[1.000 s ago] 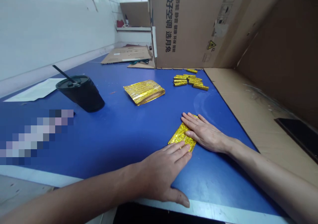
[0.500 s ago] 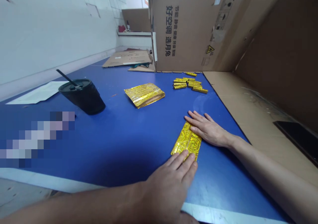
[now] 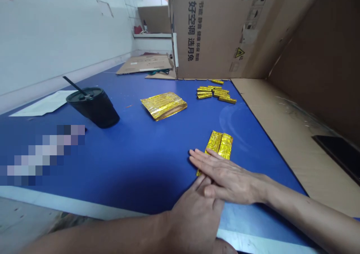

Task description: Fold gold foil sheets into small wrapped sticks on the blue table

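Right hand (image 3: 227, 179) open, flat across gold foil packet (image 3: 221, 145), not gripping, near counter (image 3: 157, 164) front edge; left hand (image 3: 194, 216) open, just under it. Folded foil bars (image 3: 215, 92) grouped at far edge; flat foil sheaf (image 3: 163, 105) mid-counter, unhandled.

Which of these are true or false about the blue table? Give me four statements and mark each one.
1. The right hand lies across the gold foil strips. True.
2. The left hand is holding the black cup. False: the left hand is under the right hand near the foil, and the cup stands apart from both.
3. The small gold foil bars are inside the cardboard box. False: they lie on the blue table, in front of the box.
4. The flat gold foil bundle lies between the cup and the small bars. True.
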A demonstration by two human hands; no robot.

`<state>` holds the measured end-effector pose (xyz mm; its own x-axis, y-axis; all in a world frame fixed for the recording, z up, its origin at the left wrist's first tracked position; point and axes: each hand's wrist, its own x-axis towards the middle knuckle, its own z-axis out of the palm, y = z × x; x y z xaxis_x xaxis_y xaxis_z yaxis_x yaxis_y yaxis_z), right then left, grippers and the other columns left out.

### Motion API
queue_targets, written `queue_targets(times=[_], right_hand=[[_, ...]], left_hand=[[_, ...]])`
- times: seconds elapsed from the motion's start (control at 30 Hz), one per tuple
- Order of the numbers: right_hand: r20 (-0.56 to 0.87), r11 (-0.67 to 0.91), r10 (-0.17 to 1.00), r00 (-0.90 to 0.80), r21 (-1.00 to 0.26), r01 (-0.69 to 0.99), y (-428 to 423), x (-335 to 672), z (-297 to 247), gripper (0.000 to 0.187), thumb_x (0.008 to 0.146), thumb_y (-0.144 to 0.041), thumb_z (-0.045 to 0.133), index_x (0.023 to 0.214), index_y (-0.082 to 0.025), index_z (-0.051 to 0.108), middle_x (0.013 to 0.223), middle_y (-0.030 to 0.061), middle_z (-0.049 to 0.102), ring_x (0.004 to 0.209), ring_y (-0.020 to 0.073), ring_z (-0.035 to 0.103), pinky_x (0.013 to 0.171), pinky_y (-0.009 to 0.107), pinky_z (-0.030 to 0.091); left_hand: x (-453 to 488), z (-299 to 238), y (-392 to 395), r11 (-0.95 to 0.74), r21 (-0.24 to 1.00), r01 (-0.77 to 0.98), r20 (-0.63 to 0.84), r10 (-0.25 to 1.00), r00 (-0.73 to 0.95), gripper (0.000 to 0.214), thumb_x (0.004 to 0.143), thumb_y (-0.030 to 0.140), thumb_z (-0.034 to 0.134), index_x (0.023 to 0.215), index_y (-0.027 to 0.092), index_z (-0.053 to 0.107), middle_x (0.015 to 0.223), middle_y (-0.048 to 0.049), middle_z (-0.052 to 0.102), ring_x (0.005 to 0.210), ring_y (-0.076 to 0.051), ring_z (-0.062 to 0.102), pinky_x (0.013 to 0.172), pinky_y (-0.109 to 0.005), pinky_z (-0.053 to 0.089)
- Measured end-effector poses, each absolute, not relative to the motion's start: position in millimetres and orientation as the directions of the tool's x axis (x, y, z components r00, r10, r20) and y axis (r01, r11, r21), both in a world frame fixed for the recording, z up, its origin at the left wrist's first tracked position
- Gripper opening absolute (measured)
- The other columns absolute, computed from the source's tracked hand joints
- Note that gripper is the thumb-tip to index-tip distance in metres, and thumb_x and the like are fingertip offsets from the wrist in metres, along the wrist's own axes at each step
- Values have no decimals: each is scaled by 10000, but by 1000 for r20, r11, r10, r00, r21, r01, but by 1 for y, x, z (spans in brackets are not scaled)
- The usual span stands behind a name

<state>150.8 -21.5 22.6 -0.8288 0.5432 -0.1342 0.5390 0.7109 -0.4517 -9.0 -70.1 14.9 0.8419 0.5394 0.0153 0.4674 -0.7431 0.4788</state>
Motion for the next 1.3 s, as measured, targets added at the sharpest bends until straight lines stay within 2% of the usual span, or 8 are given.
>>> queue_targets(times=[0.13,0.43,0.7,0.83,0.93,1.03,1.17,1.3], right_hand=[[-147,705,598,-788,-373,604,-1,158,16,728,845,-573,260,1385,-110,108,1448,109,60,1322,203,18,1071,431,50],[-58,605,787,-615,-125,786,54,177,3,675,857,-559,163,1383,-136,172,1442,113,109,1317,263,85,1014,568,100],[-19,580,813,-582,-74,811,70,181,-4,693,847,-581,134,1387,-147,164,1446,104,115,1319,259,85,1012,564,118],[-41,570,819,-573,-66,819,67,179,-2,705,847,-579,127,1386,-126,163,1448,108,103,1320,255,76,1022,547,103],[-46,567,820,-570,-71,821,67,177,0,708,845,-581,135,1387,-126,163,1448,111,102,1320,256,77,1024,544,94],[-44,564,822,-568,-81,822,67,177,0,693,847,-569,158,1387,-136,166,1447,117,101,1318,264,82,1017,556,99],[-54,582,809,-585,-65,811,68,179,0,636,859,-484,239,1387,-136,167,1447,120,93,1317,265,78,1009,564,118],[-57,571,816,-576,-83,817,67,178,2,653,857,-511,226,1384,-129,176,1448,120,100,1319,259,67,1014,556,113]], left_hand=[[-10,12,-72,-733,462,500,-69,532,844,851,791,642,297,1356,18,179,1406,-198,189,1303,-328,110,1068,-427,98],[-9,12,-73,-737,439,514,-75,541,838,914,757,704,220,1357,17,162,1422,-174,56,1314,-268,-33,1082,-398,62],[-11,8,-74,-746,440,499,-57,531,845,932,743,712,239,1354,12,169,1420,-178,49,1313,-270,-31,1082,-396,43],[-18,19,-76,-739,484,469,-103,483,869,831,801,641,263,1345,15,208,1409,-189,110,1316,-266,50,1076,-400,80],[-26,37,-68,-707,538,458,-129,468,874,745,801,605,351,1294,47,344,1372,-179,283,1286,-262,234,1057,-376,190],[-28,53,-45,-648,578,496,-47,580,813,641,809,572,385,1268,124,396,1298,-124,438,1206,-231,393,994,-349,317],[-17,48,-6,-762,472,442,58,528,848,813,769,628,396,1342,70,247,1415,-156,202,1316,-232,147,1063,-377,157],[-4,22,11,-884,342,320,1,340,940,899,702,681,420,1334,58,272,1420,-152,178,1325,-251,64,1074,-388,68]])
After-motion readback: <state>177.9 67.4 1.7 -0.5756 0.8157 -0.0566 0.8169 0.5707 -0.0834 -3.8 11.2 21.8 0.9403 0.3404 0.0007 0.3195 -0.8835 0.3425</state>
